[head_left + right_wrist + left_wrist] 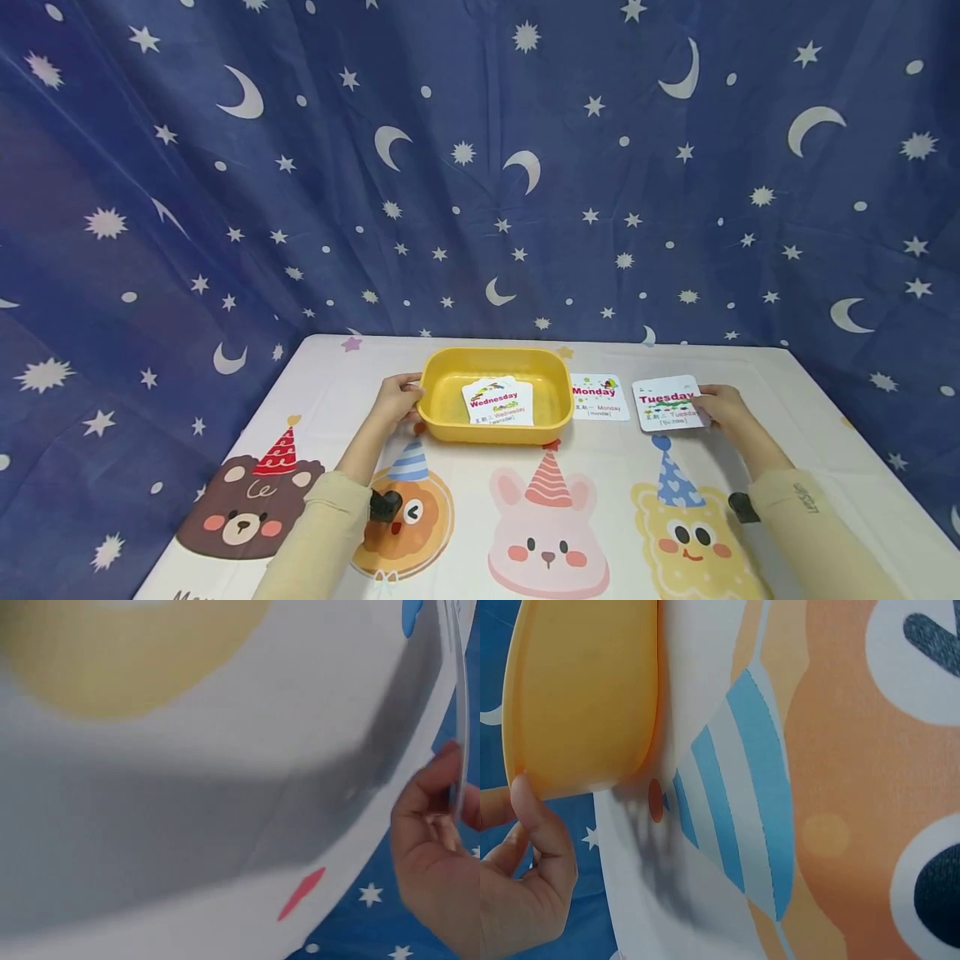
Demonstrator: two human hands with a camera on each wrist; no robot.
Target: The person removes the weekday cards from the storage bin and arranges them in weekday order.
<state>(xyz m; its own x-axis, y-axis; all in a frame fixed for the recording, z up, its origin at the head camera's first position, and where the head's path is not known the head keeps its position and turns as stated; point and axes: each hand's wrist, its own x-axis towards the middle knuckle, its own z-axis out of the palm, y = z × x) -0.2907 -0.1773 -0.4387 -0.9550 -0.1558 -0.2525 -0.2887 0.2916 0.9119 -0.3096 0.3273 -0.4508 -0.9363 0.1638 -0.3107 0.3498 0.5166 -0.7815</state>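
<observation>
Tuesday card: a thin, white, round-cornered card (666,402) with magenta lettering and small printed pictures is sitting to the right of the yellow basin, beyond the Monday card.
Right hand: the right hand (722,406) is pinching the Tuesday card at its right edge between thumb and fingers.
Monday card: a flat white card (602,398) is lying just beside the basin's right end, its left edge being hidden by the basin.
Yellow basin: a smooth, seemingly plastic, oblong basin (495,433) with rounded corners and a curved rim is standing on the cloth.
Basin contents: the Wednesday card (501,407) is resting inside, overlapping at least one more white card.
Left hand: the left hand (397,400) is gripping the rim at the basin's left end, thumb against the outer wall.
Tablecloth: white cloth (772,383) with printed cartoon faces in party hats is spreading under the basin.
Curtain: creased blue fabric (480,183) with white moons and stars is hanging behind the basin.
</observation>
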